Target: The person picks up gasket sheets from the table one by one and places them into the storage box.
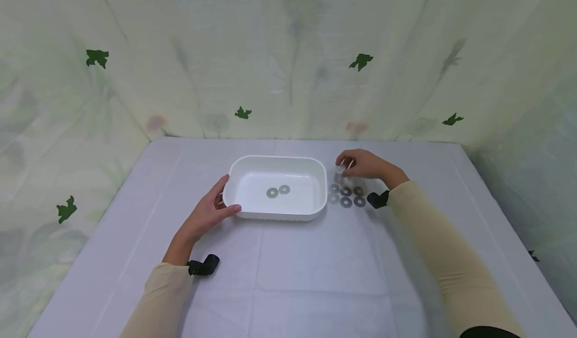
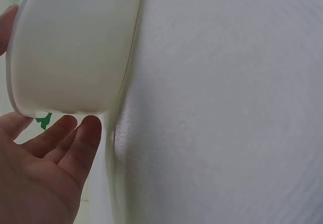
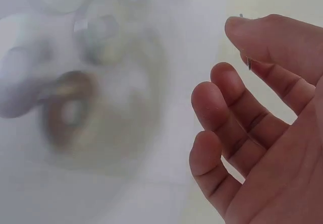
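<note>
A white rectangular tray (image 1: 275, 214) stands on the table with two flat metal washers (image 1: 272, 193) lying on its floor. My left hand (image 1: 209, 212) holds the tray's left end, thumb at the near corner and fingers along the side. In the left wrist view, fingertips (image 2: 91, 125) touch the tray's outer wall (image 2: 70, 47). To the right of the tray, my right hand (image 1: 366, 164) pinches a washer (image 1: 340, 169) between thumb and fingers, raised above the table. The right wrist view shows this washer (image 3: 249, 63) edge-on, mostly hidden by the thumb and index finger.
Several more washers (image 1: 345, 202), silvery and darker ones, lie in rows right of the tray, below the right hand. A white cloth covers the table (image 1: 315, 268). Behind it hangs a pale curtain (image 1: 270, 77) with green leaf shapes.
</note>
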A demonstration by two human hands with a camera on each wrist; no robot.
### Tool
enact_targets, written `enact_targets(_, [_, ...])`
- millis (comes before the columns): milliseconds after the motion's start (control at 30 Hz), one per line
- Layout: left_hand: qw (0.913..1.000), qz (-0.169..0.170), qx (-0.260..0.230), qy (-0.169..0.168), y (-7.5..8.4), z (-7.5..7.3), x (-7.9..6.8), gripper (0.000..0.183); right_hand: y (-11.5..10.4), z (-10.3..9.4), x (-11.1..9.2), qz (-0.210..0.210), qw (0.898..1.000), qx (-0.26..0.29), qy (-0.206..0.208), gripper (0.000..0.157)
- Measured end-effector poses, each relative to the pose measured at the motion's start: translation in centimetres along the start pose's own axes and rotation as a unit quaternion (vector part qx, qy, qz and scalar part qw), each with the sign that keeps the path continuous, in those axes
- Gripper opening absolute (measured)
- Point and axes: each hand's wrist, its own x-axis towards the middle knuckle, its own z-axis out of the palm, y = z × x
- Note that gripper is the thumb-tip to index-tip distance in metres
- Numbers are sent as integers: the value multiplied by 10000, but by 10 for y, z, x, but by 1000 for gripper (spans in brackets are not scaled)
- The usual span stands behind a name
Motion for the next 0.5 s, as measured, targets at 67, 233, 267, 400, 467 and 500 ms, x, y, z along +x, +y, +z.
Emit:
enact_targets(67, [10000,10,-11,-14,0,-1,-1,98,-8,-8,-3,-189,9998,83,65,35])
enact_targets(233, [10000,-13,14,-14,2,-1,-1,97,-33,-23,-7,-618,9980,55,119,34])
enact_targets(267, [10000,5,-1,-9,2,-1,-1,97,-38,-25,-8,-678,9976,11,128,34])
enact_targets(400, [9999,88,46,14,2,-1,0,96,-60,-31,-10,-778,9966,-190,179,34])
enact_targets(467, [9999,58,96,12,2,-1,-1,97,-70,-32,-10,-816,9962,-229,208,35])
enact_targets(500, [9999,42,118,11,1,-1,-1,97,-75,-31,-10,-860,9958,-227,210,36])
